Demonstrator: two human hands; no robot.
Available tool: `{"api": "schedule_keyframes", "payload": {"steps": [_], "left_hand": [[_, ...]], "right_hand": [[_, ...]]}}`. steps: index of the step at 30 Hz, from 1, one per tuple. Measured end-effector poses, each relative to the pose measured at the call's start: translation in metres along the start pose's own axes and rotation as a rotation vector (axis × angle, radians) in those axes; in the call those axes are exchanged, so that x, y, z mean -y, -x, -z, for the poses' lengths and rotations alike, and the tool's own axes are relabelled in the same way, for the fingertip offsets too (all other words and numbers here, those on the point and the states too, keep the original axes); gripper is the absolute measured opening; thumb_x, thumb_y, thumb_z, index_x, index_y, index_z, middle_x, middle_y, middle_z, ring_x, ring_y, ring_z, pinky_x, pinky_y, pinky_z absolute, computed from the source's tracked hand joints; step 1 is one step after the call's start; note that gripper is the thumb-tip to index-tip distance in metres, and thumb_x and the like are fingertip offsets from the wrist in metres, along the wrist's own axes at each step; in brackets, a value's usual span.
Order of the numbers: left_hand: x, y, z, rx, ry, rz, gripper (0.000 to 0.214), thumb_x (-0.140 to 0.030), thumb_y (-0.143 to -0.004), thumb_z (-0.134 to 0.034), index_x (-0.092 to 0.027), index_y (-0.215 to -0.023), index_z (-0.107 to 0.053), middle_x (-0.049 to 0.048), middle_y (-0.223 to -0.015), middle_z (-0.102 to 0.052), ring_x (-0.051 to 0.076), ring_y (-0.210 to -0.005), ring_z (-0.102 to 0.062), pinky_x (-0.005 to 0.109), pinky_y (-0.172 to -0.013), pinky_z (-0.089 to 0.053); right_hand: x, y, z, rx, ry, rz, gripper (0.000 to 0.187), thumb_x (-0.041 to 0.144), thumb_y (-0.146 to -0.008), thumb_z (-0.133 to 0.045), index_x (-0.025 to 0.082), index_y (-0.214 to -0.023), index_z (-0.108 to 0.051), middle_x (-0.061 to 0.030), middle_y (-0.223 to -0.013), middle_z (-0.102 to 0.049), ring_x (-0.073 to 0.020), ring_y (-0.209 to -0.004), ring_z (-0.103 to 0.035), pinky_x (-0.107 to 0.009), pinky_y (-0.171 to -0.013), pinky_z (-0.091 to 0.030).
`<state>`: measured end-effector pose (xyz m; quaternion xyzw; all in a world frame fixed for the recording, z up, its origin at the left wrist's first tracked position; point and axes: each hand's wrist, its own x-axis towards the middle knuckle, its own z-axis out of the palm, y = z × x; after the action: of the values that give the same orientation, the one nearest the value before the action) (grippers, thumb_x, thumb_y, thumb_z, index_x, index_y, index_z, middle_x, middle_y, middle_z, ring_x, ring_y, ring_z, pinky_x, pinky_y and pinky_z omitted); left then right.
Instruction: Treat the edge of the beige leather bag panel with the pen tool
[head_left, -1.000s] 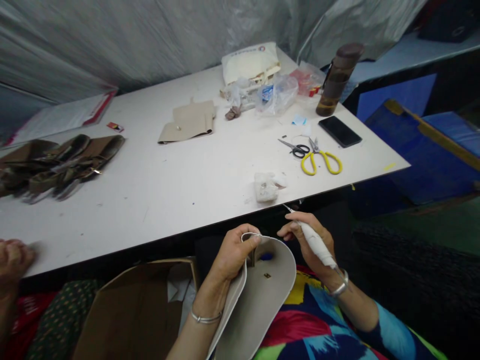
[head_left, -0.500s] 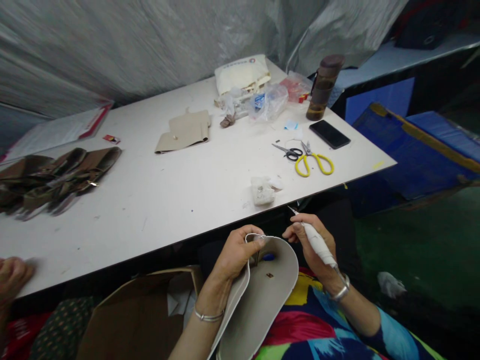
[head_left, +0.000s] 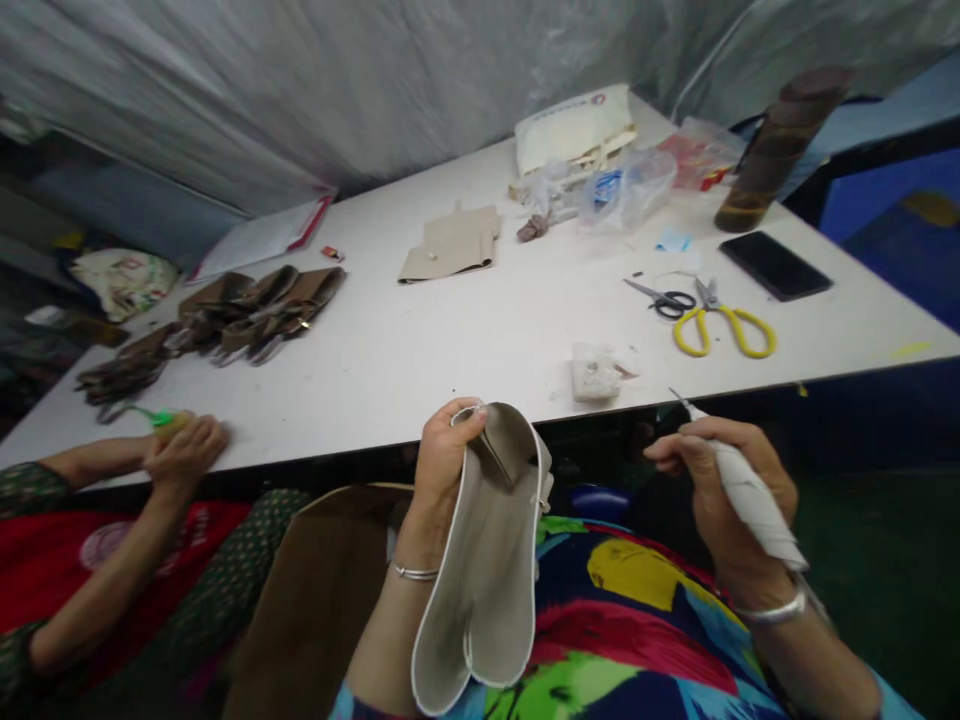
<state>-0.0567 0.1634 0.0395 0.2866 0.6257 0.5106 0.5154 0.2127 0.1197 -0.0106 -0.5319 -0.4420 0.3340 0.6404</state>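
Observation:
My left hand (head_left: 444, 465) grips the upper edge of a beige bag piece (head_left: 495, 545), its thumb pressed on the pale rim. The piece hangs folded open over my lap, its inside facing me. In my right hand (head_left: 724, 495) is a pen-like tool (head_left: 754, 500) with a white-wrapped handle and a thin pointed metal tip. That tip points up and left, apart from the bag piece, near the table's front edge. A small whitish block (head_left: 594, 372) lies on the table between both hands, just beyond them.
On the white table (head_left: 360, 370) lie yellow-handled scissors (head_left: 724, 325), small black scissors (head_left: 667, 300), a phone (head_left: 776, 265), a brown bottle (head_left: 780, 150) and a folded beige piece (head_left: 450, 245). Brown bag pieces (head_left: 262, 310) are heaped left, near a co-worker's hands (head_left: 184, 445) holding a green-tipped item.
The view has swung left, showing more of the co-worker. My left hand has turned the bag piece so its inside opens toward me. My right hand with the tool has moved farther from it.

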Motion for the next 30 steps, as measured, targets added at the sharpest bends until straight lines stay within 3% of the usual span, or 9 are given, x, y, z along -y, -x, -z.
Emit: {"api": "schedule_keyframes", "payload": {"steps": [5,7,10,12,14,19,23,27,30], "left_hand": [[-0.045,0.024,0.076,-0.408,-0.004,-0.248,0.051,-0.036,-0.052,-0.094,-0.015,-0.091,-0.069,-0.0004,-0.075,-0.071,0.012,-0.061,-0.061,0.023,-0.060,-0.048],[-0.052,0.038,0.098,-0.567,-0.010,-0.365,0.048,-0.034,-0.052,-0.091,-0.015,-0.090,-0.069,-0.0011,-0.076,-0.070,0.011,-0.061,-0.060,0.023,-0.061,-0.048],[-0.047,0.053,0.114,-0.762,-0.030,-0.491,0.043,-0.032,-0.052,-0.086,-0.014,-0.086,-0.067,-0.0027,-0.072,-0.065,0.010,-0.060,-0.057,0.023,-0.061,-0.046],[-0.035,0.057,0.117,-0.874,-0.016,-0.518,0.040,-0.032,-0.052,-0.083,-0.014,-0.084,-0.065,-0.0029,-0.070,-0.063,0.011,-0.061,-0.056,0.024,-0.062,-0.045],[-0.021,0.059,0.116,-0.961,0.015,-0.521,0.040,-0.032,-0.052,-0.081,-0.014,-0.083,-0.064,-0.0025,-0.070,-0.062,0.012,-0.062,-0.057,0.025,-0.064,-0.046],[0.006,0.066,0.113,-1.089,0.062,-0.531,0.037,-0.033,-0.055,-0.078,-0.015,-0.084,-0.064,-0.0029,-0.073,-0.062,0.013,-0.065,-0.057,0.027,-0.066,-0.046],[0.016,0.071,0.113,-1.128,0.069,-0.518,0.036,-0.034,-0.057,-0.077,-0.015,-0.085,-0.064,-0.0029,-0.075,-0.062,0.013,-0.068,-0.056,0.026,-0.068,-0.045],[0.018,0.076,0.110,-1.144,0.059,-0.483,0.033,-0.035,-0.063,-0.073,-0.018,-0.089,-0.061,-0.0040,-0.079,-0.059,0.012,-0.073,-0.056,0.025,-0.070,-0.044],[0.012,0.102,0.098,-1.115,0.007,-0.433,0.031,-0.040,-0.068,-0.075,-0.021,-0.088,-0.060,-0.0019,-0.083,-0.062,0.015,-0.080,-0.058,0.029,-0.073,-0.046]], "right_hand": [[0.017,-0.010,-0.014,0.112,-0.077,0.047,0.014,0.036,-0.098,-0.073,0.023,-0.102,-0.069,-0.0021,-0.079,-0.077,-0.0161,-0.059,-0.068,-0.027,-0.055,-0.057],[0.018,-0.010,-0.021,0.259,-0.090,0.041,0.015,0.036,-0.098,-0.072,0.024,-0.106,-0.070,-0.0027,-0.084,-0.078,-0.0149,-0.055,-0.066,-0.026,-0.052,-0.056],[0.011,-0.003,-0.034,0.578,-0.174,0.064,0.016,0.030,-0.099,-0.071,0.026,-0.114,-0.070,-0.0028,-0.092,-0.079,-0.0134,-0.056,-0.067,-0.024,-0.053,-0.057],[0.006,0.002,-0.042,0.764,-0.225,0.109,0.014,0.026,-0.099,-0.069,0.026,-0.114,-0.070,-0.0025,-0.095,-0.079,-0.0145,-0.065,-0.072,-0.023,-0.059,-0.059],[0.001,0.007,-0.049,0.869,-0.228,0.173,0.010,0.024,-0.100,-0.068,0.025,-0.110,-0.071,-0.0022,-0.095,-0.078,-0.0156,-0.073,-0.074,-0.023,-0.064,-0.059],[-0.002,0.008,-0.066,0.856,-0.117,0.337,0.009,0.029,-0.100,-0.069,0.024,-0.108,-0.068,-0.0030,-0.094,-0.076,-0.0153,-0.074,-0.073,-0.023,-0.065,-0.055],[-0.001,0.004,-0.091,0.944,0.030,0.469,0.024,0.032,-0.104,-0.062,0.026,-0.127,-0.062,-0.0077,-0.111,-0.076,-0.0202,-0.089,-0.076,-0.028,-0.076,-0.057],[0.001,0.006,-0.105,1.035,0.247,0.681,0.022,0.033,-0.103,-0.061,0.025,-0.123,-0.064,-0.0074,-0.108,-0.077,-0.0219,-0.077,-0.075,-0.027,-0.064,-0.053],[-0.003,0.018,-0.106,0.988,0.167,0.777,0.021,0.039,-0.100,-0.061,0.028,-0.116,-0.068,-0.0052,-0.097,-0.079,-0.0219,-0.059,-0.071,-0.027,-0.047,-0.043]]}}
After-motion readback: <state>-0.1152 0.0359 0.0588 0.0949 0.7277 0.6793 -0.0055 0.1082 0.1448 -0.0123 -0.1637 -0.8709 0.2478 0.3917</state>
